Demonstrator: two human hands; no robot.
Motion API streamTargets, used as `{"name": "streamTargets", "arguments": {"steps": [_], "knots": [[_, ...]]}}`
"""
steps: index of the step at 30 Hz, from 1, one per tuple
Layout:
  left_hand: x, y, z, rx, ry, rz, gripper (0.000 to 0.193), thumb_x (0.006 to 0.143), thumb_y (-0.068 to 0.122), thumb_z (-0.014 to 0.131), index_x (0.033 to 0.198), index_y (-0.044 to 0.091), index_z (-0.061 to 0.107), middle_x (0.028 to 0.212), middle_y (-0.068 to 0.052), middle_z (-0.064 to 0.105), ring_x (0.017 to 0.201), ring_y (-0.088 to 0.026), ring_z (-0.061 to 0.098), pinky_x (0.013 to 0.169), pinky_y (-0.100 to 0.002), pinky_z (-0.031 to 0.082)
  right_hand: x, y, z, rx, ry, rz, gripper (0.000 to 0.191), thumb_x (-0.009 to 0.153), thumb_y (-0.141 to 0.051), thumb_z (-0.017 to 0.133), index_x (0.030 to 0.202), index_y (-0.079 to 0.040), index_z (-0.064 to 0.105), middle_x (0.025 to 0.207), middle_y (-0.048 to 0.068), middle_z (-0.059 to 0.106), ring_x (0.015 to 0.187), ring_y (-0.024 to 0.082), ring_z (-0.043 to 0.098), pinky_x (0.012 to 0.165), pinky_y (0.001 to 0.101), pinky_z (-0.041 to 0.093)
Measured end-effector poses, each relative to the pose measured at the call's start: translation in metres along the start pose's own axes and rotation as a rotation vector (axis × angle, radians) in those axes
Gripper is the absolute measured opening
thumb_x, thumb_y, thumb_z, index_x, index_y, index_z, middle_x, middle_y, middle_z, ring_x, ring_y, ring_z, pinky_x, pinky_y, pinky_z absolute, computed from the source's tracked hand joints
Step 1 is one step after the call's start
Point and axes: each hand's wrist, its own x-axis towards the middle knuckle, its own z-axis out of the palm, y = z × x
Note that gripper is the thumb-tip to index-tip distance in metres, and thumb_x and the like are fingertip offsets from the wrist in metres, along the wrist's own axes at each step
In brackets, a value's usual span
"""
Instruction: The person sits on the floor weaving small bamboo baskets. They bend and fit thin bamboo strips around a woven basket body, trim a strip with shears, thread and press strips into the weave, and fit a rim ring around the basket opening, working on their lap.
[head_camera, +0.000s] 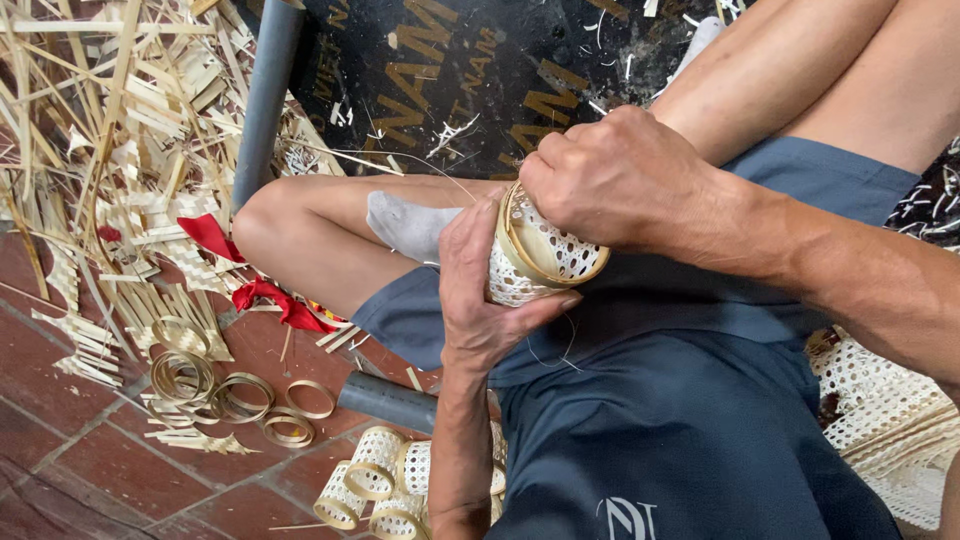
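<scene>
Hands (480, 290) (620, 175) grip small woven basket (540, 255).

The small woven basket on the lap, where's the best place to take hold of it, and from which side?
Take the small woven basket around its round side wall, coming from below and the left, as the left hand cups it. It lies tilted with its rimmed end facing up and right, where the right hand rests; the open weave there looks easier to crush, I'd judge.

Hemmed in around the small woven basket (540, 255): bent knee (300, 220) and grey sock (410, 225) left of it, grey pipe (265, 95) beyond, bamboo rings (235, 395) below-left; open dark mat (450, 80) above.
</scene>
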Motion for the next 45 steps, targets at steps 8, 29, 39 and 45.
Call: {"name": "streamTargets", "arguments": {"steps": [8, 29, 39, 45], "knots": [[-0.007, -0.011, -0.002, 0.053, 0.089, 0.062, 0.101, 0.069, 0.045, 0.092, 0.148, 0.001, 0.048, 0.146, -0.015, 0.058, 0.131, -0.031, 0.058, 0.117, -0.042, 0.045, 0.005, -0.005, -0.032, 0.283, 0.196, 0.076, 0.018, 0.086, -0.016, 0.073, 0.091, 0.001, 0.068, 0.083, 0.012, 0.070, 0.074, 0.027, 0.071, 0.062, 0.0378, 0.057], [-0.029, -0.027, 0.020, 0.269, 0.244, 0.320, 0.055, 0.102, 0.015, 0.070, 0.149, 0.004, 0.044, 0.143, -0.018, 0.057, 0.128, -0.035, 0.059, 0.114, -0.053, 0.050, -0.004, -0.033, -0.019, 1.483, -0.492, 0.596, 0.022, 0.086, -0.019, 0.074, 0.100, -0.003, 0.079, 0.079, 0.001, 0.078, 0.071, 0.007, 0.067, 0.066, 0.0263, 0.057], [-0.021, -0.040, 0.003, 0.028, 0.105, 0.243, 0.098, 0.081, 0.049, 0.089, 0.151, 0.001, 0.041, 0.148, -0.017, 0.055, 0.136, -0.035, 0.057, 0.115, -0.045, 0.046, -0.005, -0.008, -0.009, 0.829, -0.908, -0.025, 0.016, 0.093, -0.027, 0.072, 0.096, -0.011, 0.074, 0.083, 0.009, 0.074, 0.082, 0.028, 0.071, 0.074, 0.0430, 0.053], [-0.004, -0.043, -0.005, -0.027, 0.061, 0.172, 0.098, 0.079, 0.048, 0.090, 0.150, -0.003, 0.044, 0.148, -0.020, 0.055, 0.137, -0.036, 0.057, 0.116, -0.045, 0.045, 0.020, 0.002, -0.019, 0.923, -0.813, 0.006, 0.019, 0.082, -0.025, 0.078, 0.096, -0.012, 0.076, 0.082, 0.011, 0.075, 0.073, 0.028, 0.072, 0.067, 0.0400, 0.056]]}}
